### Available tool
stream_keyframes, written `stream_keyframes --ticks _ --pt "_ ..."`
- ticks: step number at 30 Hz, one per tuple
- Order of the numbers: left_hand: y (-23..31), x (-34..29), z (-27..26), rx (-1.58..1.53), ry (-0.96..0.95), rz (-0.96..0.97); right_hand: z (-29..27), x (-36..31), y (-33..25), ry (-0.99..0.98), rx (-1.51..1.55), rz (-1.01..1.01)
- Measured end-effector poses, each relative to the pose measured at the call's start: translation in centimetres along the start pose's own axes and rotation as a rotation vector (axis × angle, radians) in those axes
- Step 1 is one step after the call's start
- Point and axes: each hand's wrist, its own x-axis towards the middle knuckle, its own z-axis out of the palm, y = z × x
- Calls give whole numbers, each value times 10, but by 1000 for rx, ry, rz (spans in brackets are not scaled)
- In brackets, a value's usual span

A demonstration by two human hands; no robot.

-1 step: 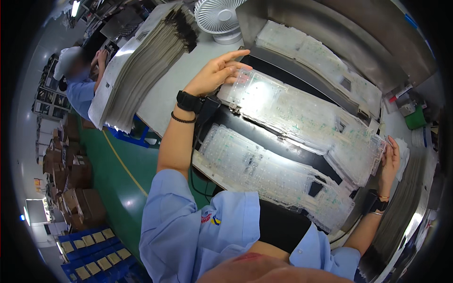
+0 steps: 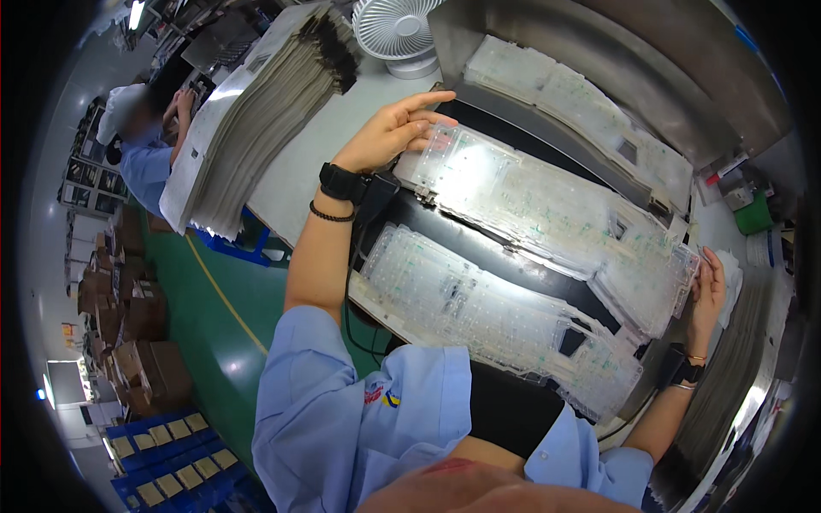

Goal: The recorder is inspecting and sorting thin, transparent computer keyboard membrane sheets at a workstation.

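A long clear plastic sheet (image 2: 547, 192) with fine printed traces and green marks spans both hands over the middle fixture. At its far left corner is my left hand (image 2: 389, 137), its index finger stretched out and its other fingers closed on the edge; fingertips show pinkish through the plastic. My right hand (image 2: 707, 295) pinches the sheet's right end. A similar clear sheet (image 2: 487, 303) lies nearer to me, with a squarish cutout towards its right. Another such sheet (image 2: 581, 111) rests farther off by the metal wall.
Tall stacks of grey sheets stand left (image 2: 256, 120) and right (image 2: 727, 376). A white fan (image 2: 398, 34) sits at the back, before a metal panel (image 2: 633, 60). A green container (image 2: 753, 214) is at right. Another person (image 2: 141, 145) works at far left, near cardboard boxes (image 2: 154, 368).
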Motion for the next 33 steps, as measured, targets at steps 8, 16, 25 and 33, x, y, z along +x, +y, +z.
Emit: stream_keyframes --ticks 8,16,25,33 --pt "-4 2 6 334 89 226 -23 1 18 140 223 -128" --pt "-5 2 26 129 106 12 -10 2 7 184 223 -8" --pt "-3 0 30 130 61 17 -16 4 18 234 236 -54" --pt "-2 0 25 137 46 47 -16 -1 13 192 287 -58"
